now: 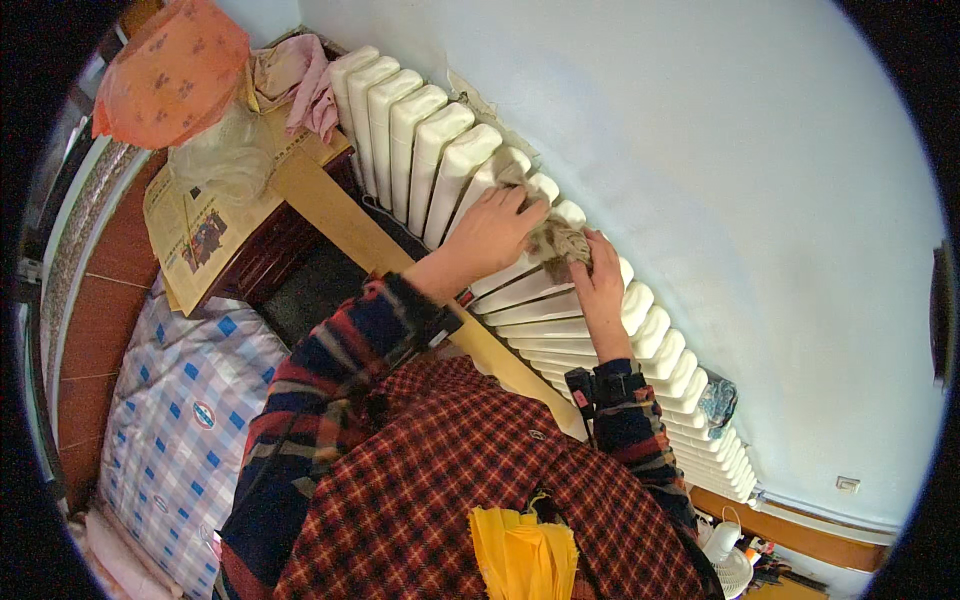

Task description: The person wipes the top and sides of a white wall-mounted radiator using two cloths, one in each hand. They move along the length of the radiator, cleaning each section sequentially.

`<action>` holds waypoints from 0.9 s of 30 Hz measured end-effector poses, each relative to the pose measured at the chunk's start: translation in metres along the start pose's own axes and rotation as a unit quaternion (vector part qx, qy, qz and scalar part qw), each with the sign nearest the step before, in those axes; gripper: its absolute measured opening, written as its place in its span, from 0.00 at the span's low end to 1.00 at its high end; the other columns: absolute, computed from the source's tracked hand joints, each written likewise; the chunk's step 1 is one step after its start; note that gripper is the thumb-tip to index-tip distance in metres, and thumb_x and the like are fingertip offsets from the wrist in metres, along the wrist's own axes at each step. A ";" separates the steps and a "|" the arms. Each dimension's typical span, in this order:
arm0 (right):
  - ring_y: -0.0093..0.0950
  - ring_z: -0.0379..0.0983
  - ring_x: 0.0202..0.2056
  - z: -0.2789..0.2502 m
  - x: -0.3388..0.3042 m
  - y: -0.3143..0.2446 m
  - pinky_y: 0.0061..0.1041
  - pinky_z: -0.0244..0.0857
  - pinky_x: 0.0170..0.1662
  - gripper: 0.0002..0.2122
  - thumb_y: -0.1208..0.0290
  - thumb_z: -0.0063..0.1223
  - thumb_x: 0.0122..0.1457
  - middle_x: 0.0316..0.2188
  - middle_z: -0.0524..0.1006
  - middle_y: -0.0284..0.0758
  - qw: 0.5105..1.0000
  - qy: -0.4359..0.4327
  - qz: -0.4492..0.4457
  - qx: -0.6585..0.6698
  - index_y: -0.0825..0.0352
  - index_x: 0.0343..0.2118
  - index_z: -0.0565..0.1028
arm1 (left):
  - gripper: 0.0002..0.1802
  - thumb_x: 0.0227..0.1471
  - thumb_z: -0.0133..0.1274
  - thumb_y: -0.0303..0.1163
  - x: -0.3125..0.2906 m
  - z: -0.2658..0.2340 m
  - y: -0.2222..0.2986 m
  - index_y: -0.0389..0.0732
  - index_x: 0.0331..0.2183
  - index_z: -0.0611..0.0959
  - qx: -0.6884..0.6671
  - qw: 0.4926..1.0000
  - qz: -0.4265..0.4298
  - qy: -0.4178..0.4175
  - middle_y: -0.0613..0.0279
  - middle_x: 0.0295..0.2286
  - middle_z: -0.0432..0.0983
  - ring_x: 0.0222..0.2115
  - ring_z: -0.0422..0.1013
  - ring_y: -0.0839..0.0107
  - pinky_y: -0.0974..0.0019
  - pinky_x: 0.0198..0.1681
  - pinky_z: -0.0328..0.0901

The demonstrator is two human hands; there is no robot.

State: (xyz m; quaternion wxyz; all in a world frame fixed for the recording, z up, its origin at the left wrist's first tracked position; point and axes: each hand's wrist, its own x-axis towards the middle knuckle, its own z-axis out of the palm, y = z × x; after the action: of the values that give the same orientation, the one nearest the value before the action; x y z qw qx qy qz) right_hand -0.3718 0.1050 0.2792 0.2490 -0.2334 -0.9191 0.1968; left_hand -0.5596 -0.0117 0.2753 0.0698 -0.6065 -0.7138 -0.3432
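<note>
A crumpled grey-brown cloth [556,243] lies over the top of a long white radiator [440,135], bunched between both hands. My left hand [497,230] is closed on its upper left end, with the fingers curled over the fabric. At the lower right end, my right hand [600,285] has its fingers bent round the cloth's edge. Parts of the cloth and the radiator tops beneath it are hidden by my fingers.
Farther along the radiator rests a blue patterned cloth [717,402]. At the left, newspaper [205,235], a clear plastic bag [225,155], an orange bag [175,75] and a pink cloth [305,80] top a dark cabinet. Below is a checked mattress [185,420]; a white fan [728,565] stands lower right.
</note>
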 end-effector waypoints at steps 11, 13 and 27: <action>0.24 0.71 0.37 -0.058 -0.016 -0.004 0.24 0.64 0.43 0.13 0.68 0.49 0.60 0.34 0.77 0.35 0.824 0.209 0.273 0.450 0.71 0.44 0.72 | 0.19 0.49 0.45 0.23 -0.081 -0.017 -0.045 0.38 0.45 0.77 -0.471 0.787 -0.393 -0.069 0.64 0.34 0.76 0.35 0.71 0.75 0.70 0.40 0.67; 0.25 0.71 0.39 -0.070 -0.011 -0.007 0.25 0.64 0.44 0.15 0.70 0.50 0.60 0.38 0.75 0.36 0.804 0.264 0.276 0.455 0.71 0.48 0.69 | 0.19 0.50 0.44 0.23 -0.066 -0.036 -0.049 0.37 0.46 0.76 -0.562 0.737 -0.375 -0.012 0.64 0.37 0.75 0.37 0.70 0.75 0.71 0.41 0.66; 0.43 0.66 0.48 -0.029 -0.017 0.030 0.37 0.61 0.52 0.18 0.74 0.52 0.48 0.46 0.73 0.42 0.995 0.045 0.034 -0.088 0.66 0.45 0.73 | 0.27 0.53 0.49 0.43 0.020 0.036 0.036 0.40 0.52 0.73 0.054 0.993 0.069 -0.084 0.42 0.50 0.66 0.52 0.63 0.52 0.50 0.59 0.49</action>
State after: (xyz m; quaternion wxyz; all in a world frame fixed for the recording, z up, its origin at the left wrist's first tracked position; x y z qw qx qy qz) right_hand -0.3326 0.1275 0.2818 0.2619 -0.2944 -0.9121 0.1129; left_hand -0.5206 0.0260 0.2728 0.0661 -0.6761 -0.6912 -0.2464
